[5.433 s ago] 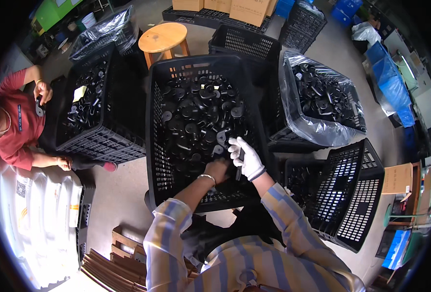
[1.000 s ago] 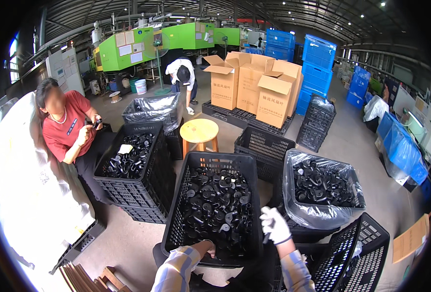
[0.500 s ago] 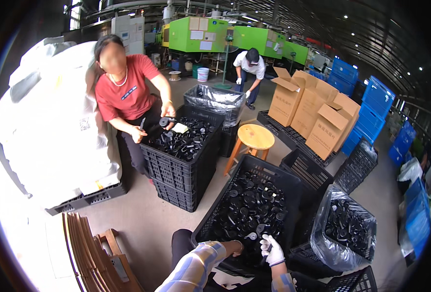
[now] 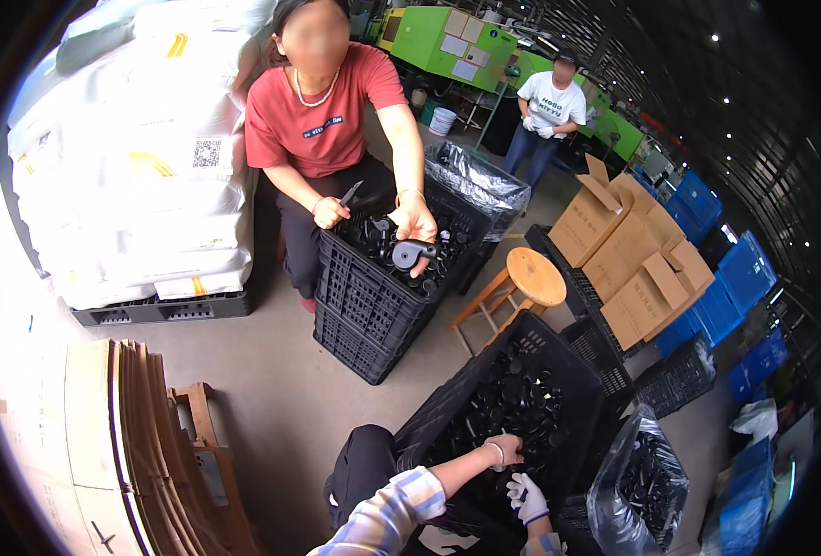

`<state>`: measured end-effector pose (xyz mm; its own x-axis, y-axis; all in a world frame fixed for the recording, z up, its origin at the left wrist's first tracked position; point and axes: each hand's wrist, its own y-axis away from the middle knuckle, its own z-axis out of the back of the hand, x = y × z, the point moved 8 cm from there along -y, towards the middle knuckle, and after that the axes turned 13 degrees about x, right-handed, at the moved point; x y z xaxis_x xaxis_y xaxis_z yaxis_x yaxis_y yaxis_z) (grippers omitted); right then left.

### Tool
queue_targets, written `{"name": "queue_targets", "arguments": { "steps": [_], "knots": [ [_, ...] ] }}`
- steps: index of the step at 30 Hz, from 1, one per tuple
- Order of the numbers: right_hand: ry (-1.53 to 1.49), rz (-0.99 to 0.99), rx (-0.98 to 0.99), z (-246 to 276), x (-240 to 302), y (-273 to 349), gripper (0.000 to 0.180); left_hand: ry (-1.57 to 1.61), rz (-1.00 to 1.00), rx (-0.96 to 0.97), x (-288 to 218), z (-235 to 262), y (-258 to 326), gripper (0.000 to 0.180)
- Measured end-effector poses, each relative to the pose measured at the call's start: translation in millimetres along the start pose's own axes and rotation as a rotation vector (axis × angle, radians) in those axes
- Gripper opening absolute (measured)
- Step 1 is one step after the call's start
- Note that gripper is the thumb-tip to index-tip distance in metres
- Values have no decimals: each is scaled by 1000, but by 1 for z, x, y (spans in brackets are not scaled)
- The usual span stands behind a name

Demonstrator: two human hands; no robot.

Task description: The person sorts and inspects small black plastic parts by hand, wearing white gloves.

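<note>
A large black crate (image 4: 443, 408) in front of me holds many small black plastic parts (image 4: 521, 389), rounded, some with an arm. My left hand (image 4: 505, 451), bare with a band at the wrist, is over the parts, fingers curled; whatever it grips is hidden. Just nearer, my right hand (image 4: 527, 498) in a white glove has bent fingers beside dark parts, and what lies in them cannot be made out. Across from me, a seated person in a red shirt holds out a round black part (image 4: 410, 255) in one hand and a knife (image 4: 351, 193) in the other.
The co-worker's stacked black crates (image 4: 359, 306) stand ahead, beside a wooden stool (image 4: 535, 276). A bag-lined crate of parts (image 4: 646, 482) is at right. Cardboard boxes (image 4: 605, 250), white sacks (image 4: 188, 213) and flattened cartons (image 4: 86, 417) surround the area. Another person stands behind.
The view has turned leftward. My left hand has moved forward over the parts. The seated person now holds the round part out toward me. The person behind has straightened up.
</note>
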<state>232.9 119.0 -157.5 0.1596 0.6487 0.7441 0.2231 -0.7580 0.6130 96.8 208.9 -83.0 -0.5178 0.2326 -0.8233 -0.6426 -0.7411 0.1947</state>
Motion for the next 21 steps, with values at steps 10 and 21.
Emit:
{"name": "queue_targets", "arguments": {
  "steps": [10, 21],
  "knots": [
    [56, -25, -79, 9, -4, 2, 31, 1110, -570, -1332, 69, 266, 212, 18],
    [42, -61, -129, 26, -14, 2, 28, 1301, -618, -1120, 66, 275, 178, 15]
  ]
}}
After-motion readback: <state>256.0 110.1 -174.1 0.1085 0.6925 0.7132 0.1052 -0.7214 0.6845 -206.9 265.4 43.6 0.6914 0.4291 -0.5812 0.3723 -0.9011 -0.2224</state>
